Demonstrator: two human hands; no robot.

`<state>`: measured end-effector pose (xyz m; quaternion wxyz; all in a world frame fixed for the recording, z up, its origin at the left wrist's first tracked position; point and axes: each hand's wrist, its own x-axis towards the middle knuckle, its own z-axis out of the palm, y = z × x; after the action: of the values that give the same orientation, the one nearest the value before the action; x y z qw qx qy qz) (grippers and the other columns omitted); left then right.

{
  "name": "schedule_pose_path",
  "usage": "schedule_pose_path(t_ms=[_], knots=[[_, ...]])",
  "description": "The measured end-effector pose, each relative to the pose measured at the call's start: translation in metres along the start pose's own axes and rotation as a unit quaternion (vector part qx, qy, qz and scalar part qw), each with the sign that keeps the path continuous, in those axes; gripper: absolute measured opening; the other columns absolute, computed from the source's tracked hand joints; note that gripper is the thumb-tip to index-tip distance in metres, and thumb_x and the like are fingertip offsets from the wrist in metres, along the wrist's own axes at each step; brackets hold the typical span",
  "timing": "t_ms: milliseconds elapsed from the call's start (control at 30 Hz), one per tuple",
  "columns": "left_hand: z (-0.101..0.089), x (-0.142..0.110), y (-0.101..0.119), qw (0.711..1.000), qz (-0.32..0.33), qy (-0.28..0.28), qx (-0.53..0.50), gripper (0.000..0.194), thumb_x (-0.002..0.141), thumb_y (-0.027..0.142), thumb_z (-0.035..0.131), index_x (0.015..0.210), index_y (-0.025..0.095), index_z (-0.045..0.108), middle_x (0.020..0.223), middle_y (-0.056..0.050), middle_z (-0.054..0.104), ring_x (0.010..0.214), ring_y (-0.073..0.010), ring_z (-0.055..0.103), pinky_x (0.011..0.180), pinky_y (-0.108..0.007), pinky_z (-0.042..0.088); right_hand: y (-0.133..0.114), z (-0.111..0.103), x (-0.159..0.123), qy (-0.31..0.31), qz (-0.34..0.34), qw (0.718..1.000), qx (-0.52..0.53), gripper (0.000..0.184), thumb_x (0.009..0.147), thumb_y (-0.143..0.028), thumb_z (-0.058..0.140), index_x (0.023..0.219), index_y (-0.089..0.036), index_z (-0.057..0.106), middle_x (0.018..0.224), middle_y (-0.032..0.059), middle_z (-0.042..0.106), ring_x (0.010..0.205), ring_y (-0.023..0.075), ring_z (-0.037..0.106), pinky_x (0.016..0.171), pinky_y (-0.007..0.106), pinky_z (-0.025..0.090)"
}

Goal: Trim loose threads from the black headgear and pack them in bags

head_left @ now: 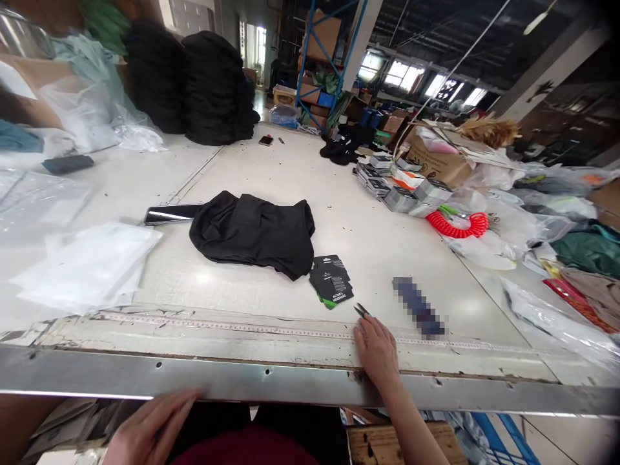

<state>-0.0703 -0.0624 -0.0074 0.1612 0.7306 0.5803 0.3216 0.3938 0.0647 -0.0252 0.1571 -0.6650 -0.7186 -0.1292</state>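
Note:
My right hand (pixel 378 352) rests on the table near its front edge, fingers closed over small dark snips (pixel 361 311) whose two pointed tips stick out ahead. My left hand (pixel 152 426) is below the table's front edge, fingers stretched out together and holding nothing that I can see. Just beyond the snips lies a small pile of black printed cards (pixel 332 281) with a green corner. A black cloth item (pixel 254 232) lies crumpled to the left of the cards, touching or nearly touching them. It partly covers a dark, shiny flat object (pixel 169 214).
White plastic sheets (pixel 87 265) lie at left. A measuring tape (pixel 232 324) runs along the front, behind the metal edge (pixel 217 378). To the right are a pixelated blue item (pixel 419 308), card bundles (pixel 402 194) and a red coil (pixel 458 226). Tall black cloth stacks (pixel 213 87) stand behind.

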Motion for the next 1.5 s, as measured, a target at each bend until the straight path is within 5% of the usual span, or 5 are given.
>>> schedule_pose_path(t_ms=[300,533,833,1200,1500], knots=[[0.008,0.209,-0.026,0.974,0.126,0.058,0.177,0.031,0.089,0.022,0.043,0.112,0.016,0.062,0.118,-0.012,0.062,0.110,-0.0256,0.056,0.094,-0.042,0.045,-0.055,0.015,0.076,0.068,-0.021,0.991,0.113,0.033,0.088,-0.034,0.044,0.108,-0.012,0.060,0.130,0.0184,0.050,0.119,0.0296,0.047,0.095,0.046,0.040],[0.005,0.272,-0.058,0.974,0.104,0.009,0.199,0.028,0.089,0.026,0.042,0.105,0.019,0.064,0.108,-0.007,0.067,0.101,-0.0230,0.060,0.096,-0.041,0.040,-0.140,0.027,0.139,0.024,-0.096,0.980,0.171,0.032,0.088,-0.031,0.046,0.113,-0.015,0.060,0.129,0.0159,0.053,0.115,0.0302,0.049,0.090,0.047,0.042],[-0.034,0.271,-0.039,0.970,0.094,0.081,0.208,0.032,0.095,0.030,0.031,0.102,0.014,0.057,0.091,-0.011,0.065,0.084,-0.0229,0.061,0.079,-0.036,0.047,-0.130,-0.002,0.165,0.117,-0.127,0.947,0.271,0.023,0.090,-0.021,0.042,0.101,-0.017,0.061,0.108,0.0104,0.066,0.100,0.0206,0.061,0.091,0.040,0.046],[-0.079,0.069,0.012,0.973,0.178,-0.080,0.126,0.025,0.082,0.045,0.060,0.092,0.021,0.059,0.062,0.001,0.055,0.052,-0.0126,0.053,0.051,-0.024,0.042,-0.136,-0.086,0.001,-0.071,-0.051,0.897,0.434,0.012,0.082,-0.025,0.054,0.093,-0.023,0.060,0.073,0.0015,0.067,0.060,0.0147,0.064,0.054,0.023,0.053],[-0.070,0.170,-0.011,0.983,0.044,-0.107,0.143,0.041,0.086,0.057,0.044,0.092,0.021,0.062,0.088,-0.003,0.067,0.080,-0.0192,0.062,0.073,-0.029,0.047,-0.156,-0.043,0.093,-0.069,0.065,0.929,0.357,0.028,0.081,-0.035,0.050,0.101,-0.017,0.060,0.098,0.0096,0.067,0.088,0.0242,0.062,0.080,0.039,0.050]])
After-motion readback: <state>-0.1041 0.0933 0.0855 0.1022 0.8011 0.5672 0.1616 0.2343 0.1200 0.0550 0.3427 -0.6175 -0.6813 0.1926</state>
